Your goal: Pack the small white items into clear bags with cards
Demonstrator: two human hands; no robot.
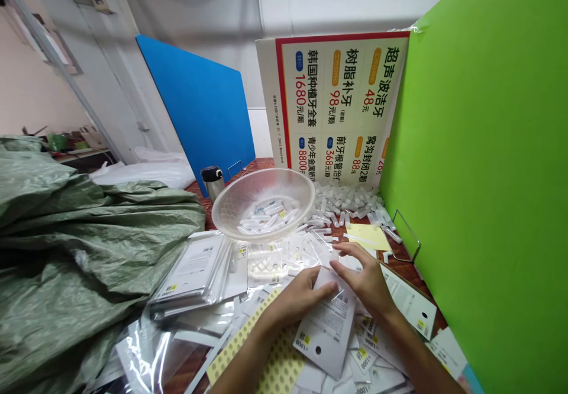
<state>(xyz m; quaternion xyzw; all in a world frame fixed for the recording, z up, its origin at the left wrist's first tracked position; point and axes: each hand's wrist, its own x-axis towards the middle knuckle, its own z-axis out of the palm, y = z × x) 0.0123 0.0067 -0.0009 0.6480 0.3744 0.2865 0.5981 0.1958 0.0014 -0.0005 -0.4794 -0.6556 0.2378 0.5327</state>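
As a white card (327, 329) is gripped by the left hand (299, 294), the right hand (369, 278) is curled alongside. Its hold — unclear.

A white printed card (326, 323) (yellow sticker (306, 339), dark round hole (318, 350)) slants above similar cards (361, 358).

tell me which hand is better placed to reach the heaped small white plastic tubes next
Probably the right hand: it is nearer the heaped tubes, while the left hand holds the rectangular white printed card.
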